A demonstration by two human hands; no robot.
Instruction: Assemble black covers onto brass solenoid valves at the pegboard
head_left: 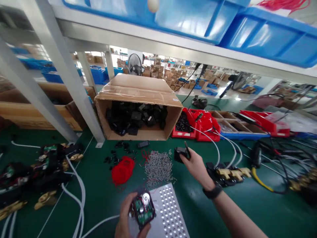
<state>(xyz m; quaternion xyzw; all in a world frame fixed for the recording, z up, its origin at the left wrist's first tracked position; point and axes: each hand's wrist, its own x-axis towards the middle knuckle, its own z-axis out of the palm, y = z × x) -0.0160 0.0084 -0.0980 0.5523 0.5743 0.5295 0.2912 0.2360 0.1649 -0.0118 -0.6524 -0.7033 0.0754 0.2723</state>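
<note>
Far left of my left hand (125, 218), on the green counter (99, 188): a cluster of black units (49, 180) with brass fittings and white tubes. Nearer, just beyond that hand, a heap of thin red rings (123, 170), small black pieces (115, 157) behind it. Left hand gripping an open black housing (143, 210), its green board facing up, above a dimpled metal plate (158, 224); contact with the plate unclear. Between and beyond both hands, a pile of screws (158, 167); behind that, a cardboard box (141, 89) on its side, holding black parts (136, 115). Right hand (194, 165) closed on a black piece (180, 154), a slim dark upright bit at its fingers, too blurred to name. Beyond it, red bins (183, 134); right of it, more brass-fitted units (232, 174).
</note>
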